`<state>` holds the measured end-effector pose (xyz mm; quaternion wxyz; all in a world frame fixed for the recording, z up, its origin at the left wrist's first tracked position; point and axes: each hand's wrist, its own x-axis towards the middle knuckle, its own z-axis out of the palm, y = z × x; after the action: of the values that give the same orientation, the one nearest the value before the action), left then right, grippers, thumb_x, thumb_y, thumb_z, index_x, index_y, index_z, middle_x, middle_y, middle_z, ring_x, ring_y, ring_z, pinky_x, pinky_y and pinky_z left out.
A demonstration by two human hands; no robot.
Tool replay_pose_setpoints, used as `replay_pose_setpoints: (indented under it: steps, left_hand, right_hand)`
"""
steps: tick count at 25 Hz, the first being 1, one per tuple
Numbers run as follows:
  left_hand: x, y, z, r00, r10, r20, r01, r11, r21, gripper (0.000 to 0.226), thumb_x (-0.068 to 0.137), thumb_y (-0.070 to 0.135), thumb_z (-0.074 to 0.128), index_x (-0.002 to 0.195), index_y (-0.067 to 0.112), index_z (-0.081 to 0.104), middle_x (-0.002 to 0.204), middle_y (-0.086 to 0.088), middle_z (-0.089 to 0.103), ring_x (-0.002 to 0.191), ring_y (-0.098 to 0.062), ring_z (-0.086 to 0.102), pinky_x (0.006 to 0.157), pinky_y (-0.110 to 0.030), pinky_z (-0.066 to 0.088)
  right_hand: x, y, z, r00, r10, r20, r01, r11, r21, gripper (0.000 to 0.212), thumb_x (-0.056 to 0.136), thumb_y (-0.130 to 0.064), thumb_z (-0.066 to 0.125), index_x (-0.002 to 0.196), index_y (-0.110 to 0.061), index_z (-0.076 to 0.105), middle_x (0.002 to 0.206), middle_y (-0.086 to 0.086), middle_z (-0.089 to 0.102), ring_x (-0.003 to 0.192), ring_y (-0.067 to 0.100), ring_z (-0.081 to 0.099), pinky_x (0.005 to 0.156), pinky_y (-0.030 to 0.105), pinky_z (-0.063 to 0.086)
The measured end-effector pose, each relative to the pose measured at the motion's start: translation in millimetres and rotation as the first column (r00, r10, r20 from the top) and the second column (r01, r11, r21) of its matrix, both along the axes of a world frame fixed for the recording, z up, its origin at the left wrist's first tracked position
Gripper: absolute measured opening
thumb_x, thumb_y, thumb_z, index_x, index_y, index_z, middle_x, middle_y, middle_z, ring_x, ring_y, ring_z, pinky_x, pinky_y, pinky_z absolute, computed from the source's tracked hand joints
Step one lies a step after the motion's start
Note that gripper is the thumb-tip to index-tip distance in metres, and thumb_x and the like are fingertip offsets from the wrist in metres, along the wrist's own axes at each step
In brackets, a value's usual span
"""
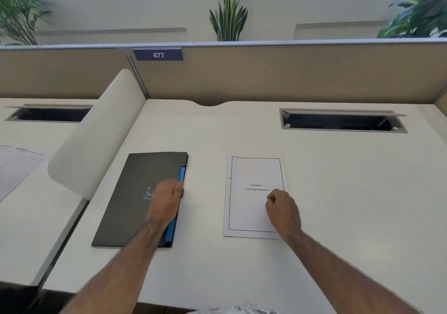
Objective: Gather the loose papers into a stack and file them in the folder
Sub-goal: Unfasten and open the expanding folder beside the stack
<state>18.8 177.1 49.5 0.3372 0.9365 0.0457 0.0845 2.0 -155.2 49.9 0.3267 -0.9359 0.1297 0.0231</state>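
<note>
A black folder with a blue strip along its right edge lies closed on the white desk, left of centre. My left hand lies on the folder's right edge, its fingers curled over that edge. A neat stack of white papers, printed "Chapter 6 Learning Experience", lies to the right of the folder. My right hand rests on the stack's lower right part with its fingers loosely curled; I cannot tell whether it holds a sheet.
A curved white divider stands left of the folder. An open cable tray slot is set into the desk at the back right. A brown partition labelled 477 closes the far side. More papers lie on the neighbouring desk.
</note>
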Motion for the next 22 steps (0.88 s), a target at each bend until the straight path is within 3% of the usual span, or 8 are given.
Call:
replay_pose_setpoints:
  steps: [2,3,4,6,11,15,19,22]
  left_hand:
    - [2,26,-7,0.999,0.034,-0.03,-0.033,0.999,0.034,0.063,0.104,0.053,0.021,0.083,0.011,0.064,0.09,-0.01,0.068,0.093,-0.029,0.061,0.095,-0.048,0.048]
    - [1,36,-13,0.995,0.064,-0.08,-0.059,0.996,0.064,0.063,0.106,0.05,0.02,0.104,0.01,0.069,0.116,-0.014,0.069,0.119,-0.032,0.058,0.112,-0.049,0.038]
    - [1,47,-18,0.985,0.098,-0.142,-0.084,0.992,0.099,0.059,0.108,0.047,0.021,0.126,0.012,0.066,0.142,-0.014,0.059,0.141,-0.034,0.043,0.122,-0.049,0.022]
    - [2,65,-27,0.969,0.104,-0.224,-0.053,0.974,0.222,0.055,0.109,0.044,0.022,0.148,0.017,0.049,0.165,-0.009,0.033,0.156,-0.031,0.015,0.126,-0.05,0.005]
    - [10,91,-43,0.961,0.037,-0.274,0.081,0.91,0.407,0.061,0.108,0.048,0.017,0.162,0.02,0.021,0.172,-0.008,0.009,0.159,-0.029,0.0,0.127,-0.052,-0.001]
    - [8,92,-56,0.95,0.055,-0.306,0.097,0.883,0.459,0.066,0.105,0.053,0.013,0.164,0.022,0.008,0.172,-0.006,0.002,0.159,-0.03,0.0,0.127,-0.053,0.001]
    - [8,91,-62,0.955,0.072,-0.289,0.074,0.881,0.467,0.066,0.105,0.053,0.016,0.163,0.023,0.012,0.172,-0.007,0.006,0.158,-0.031,0.005,0.126,-0.054,0.005]
    - [9,92,-63,0.957,0.068,-0.281,0.076,0.879,0.47,0.066,0.104,0.053,0.017,0.163,0.022,0.015,0.172,-0.008,0.009,0.158,-0.031,0.008,0.126,-0.054,0.006]
  right_hand:
    - [0,26,0,0.997,0.077,0.0,-0.077,0.997,-0.027,0.013,0.087,-0.007,0.049,0.081,-0.012,0.059,0.088,0.001,0.063,0.079,0.026,0.061,0.069,0.042,0.054]
    - [1,40,0,0.995,0.104,-0.007,-0.104,0.994,-0.033,0.013,0.087,-0.008,0.049,0.08,-0.013,0.058,0.087,0.001,0.063,0.078,0.025,0.061,0.069,0.042,0.054]
    - [4,56,0,0.992,0.128,-0.017,-0.128,0.991,-0.04,0.013,0.087,-0.009,0.049,0.08,-0.013,0.058,0.087,0.001,0.063,0.078,0.024,0.061,0.07,0.042,0.054]
    - [8,87,-2,0.983,0.177,-0.045,-0.179,0.982,-0.064,0.013,0.09,-0.013,0.049,0.083,-0.013,0.06,0.089,0.003,0.064,0.08,0.023,0.061,0.07,0.04,0.054]
    - [19,156,-9,0.947,0.316,-0.054,-0.32,0.931,-0.173,0.023,0.098,-0.029,0.047,0.097,-0.012,0.062,0.1,0.006,0.064,0.093,0.027,0.06,0.076,0.036,0.048]
    - [25,203,-16,0.912,0.409,-0.022,-0.384,0.836,-0.391,0.036,0.105,-0.034,0.035,0.11,-0.011,0.061,0.107,0.01,0.062,0.102,0.033,0.06,0.084,0.044,0.046]
    - [28,244,-29,0.902,0.42,-0.098,-0.416,0.789,-0.452,0.056,0.103,-0.05,0.034,0.141,-0.011,0.047,0.151,0.016,0.043,0.142,0.037,0.036,0.113,0.054,0.032]
    - [33,264,-37,0.906,0.413,-0.092,-0.401,0.769,-0.497,0.062,0.096,-0.063,0.039,0.129,-0.013,0.053,0.136,0.014,0.052,0.124,0.033,0.048,0.096,0.049,0.043]
